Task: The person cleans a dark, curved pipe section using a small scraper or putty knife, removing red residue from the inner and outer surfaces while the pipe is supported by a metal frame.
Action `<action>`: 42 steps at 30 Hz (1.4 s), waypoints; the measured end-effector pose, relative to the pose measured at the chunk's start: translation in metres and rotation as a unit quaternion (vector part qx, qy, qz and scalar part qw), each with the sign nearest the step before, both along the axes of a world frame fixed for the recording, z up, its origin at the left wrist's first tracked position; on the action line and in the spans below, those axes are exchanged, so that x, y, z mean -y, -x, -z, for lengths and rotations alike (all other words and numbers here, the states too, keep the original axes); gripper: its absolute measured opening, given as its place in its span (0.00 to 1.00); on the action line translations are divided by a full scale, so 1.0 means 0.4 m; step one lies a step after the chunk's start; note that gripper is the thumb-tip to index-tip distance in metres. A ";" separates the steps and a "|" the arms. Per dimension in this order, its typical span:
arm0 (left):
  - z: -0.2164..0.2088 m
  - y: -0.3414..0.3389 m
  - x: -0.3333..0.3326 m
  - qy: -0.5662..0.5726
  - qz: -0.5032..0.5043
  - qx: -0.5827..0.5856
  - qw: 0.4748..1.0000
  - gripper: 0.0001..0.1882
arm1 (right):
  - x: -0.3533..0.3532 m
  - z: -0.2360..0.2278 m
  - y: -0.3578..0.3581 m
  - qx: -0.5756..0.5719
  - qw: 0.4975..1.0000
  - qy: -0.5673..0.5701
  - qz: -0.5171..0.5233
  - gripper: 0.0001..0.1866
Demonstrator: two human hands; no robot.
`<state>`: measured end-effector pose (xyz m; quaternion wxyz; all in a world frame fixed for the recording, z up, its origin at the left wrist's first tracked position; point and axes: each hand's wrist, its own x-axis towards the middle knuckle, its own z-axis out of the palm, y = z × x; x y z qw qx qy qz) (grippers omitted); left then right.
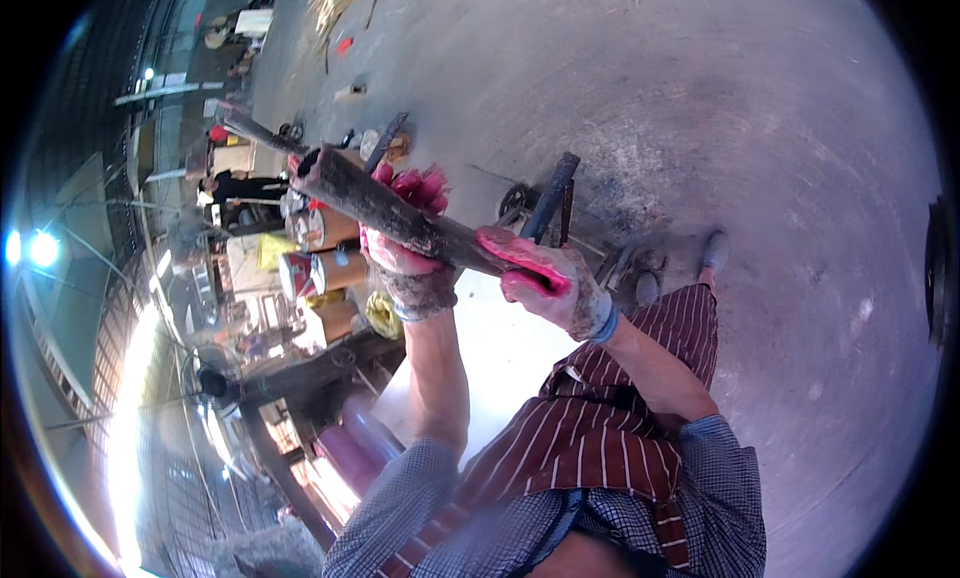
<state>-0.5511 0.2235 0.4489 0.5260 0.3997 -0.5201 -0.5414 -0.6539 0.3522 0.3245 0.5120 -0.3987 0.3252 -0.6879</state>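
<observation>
Both hands wear worn knit gloves with red-pink coated palms. The left hand (405,243) is closed around the middle of a dark, rusty metal pipe (385,206). The right hand (545,278) is closed around the pipe's near end, thumb along the top. The pipe runs up and to the left from the right hand, through the left hand, and ends in an open hollow mouth beyond the left glove. It is held in the air at chest height, clear of everything below.

Surface: below the hands lies a pale, overexposed flat sheet (490,348), detail washed out. Beyond it stretches a grey concrete floor (760,128), scuffed and stained dark near a low wheeled metal frame (545,203) with upright dark bars. One shoe (714,250) of the person shows on the floor at right. The person's apron (590,438) is dark red with white stripes, over a blue checked shirt.

Room: workshop hall, bright openings at far left. Another person in dark clothing (240,188) stands in the background.

Packages: several cylindrical drums (325,248), brown sides and red-and-white ends, lie stacked just left of the left hand. A yellow rectangular patch (272,250) sits beside them; print unreadable.
</observation>
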 end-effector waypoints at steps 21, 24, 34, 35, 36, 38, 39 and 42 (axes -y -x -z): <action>0.028 0.016 -0.078 -0.007 -0.268 -0.029 0.963 0.26 | 0.097 0.080 0.207 0.128 0.948 -0.056 -0.285 0.24; 0.030 0.056 -0.083 0.002 -0.330 0.032 0.943 0.26 | 0.144 0.056 0.217 0.015 0.944 -0.001 -0.330 0.21; 0.006 0.063 -0.086 -0.017 -0.443 0.036 0.896 0.24 | 0.257 0.071 0.245 -0.076 0.904 0.130 -0.399 0.15; -0.003 0.069 -0.091 -0.017 -0.456 0.035 0.889 0.24 | 0.257 0.080 0.241 -0.065 0.902 0.112 -0.412 0.15; 0.000 0.064 -0.083 -0.016 -0.462 0.028 0.887 0.24 | 0.279 0.079 0.242 -0.078 0.899 0.124 -0.414 0.15; 0.001 0.069 -0.076 -0.012 -0.478 0.015 0.878 0.23 | 0.331 0.066 0.253 -0.103 0.890 0.149 -0.418 0.15; -0.015 0.080 -0.083 -0.014 -0.492 0.017 0.870 0.23 | 0.341 0.050 0.266 -0.083 0.883 0.140 -0.441 0.15; -0.030 0.113 -0.093 0.000 -0.533 -0.002 0.846 0.23 | 0.373 0.038 0.292 -0.127 0.852 0.177 -0.475 0.13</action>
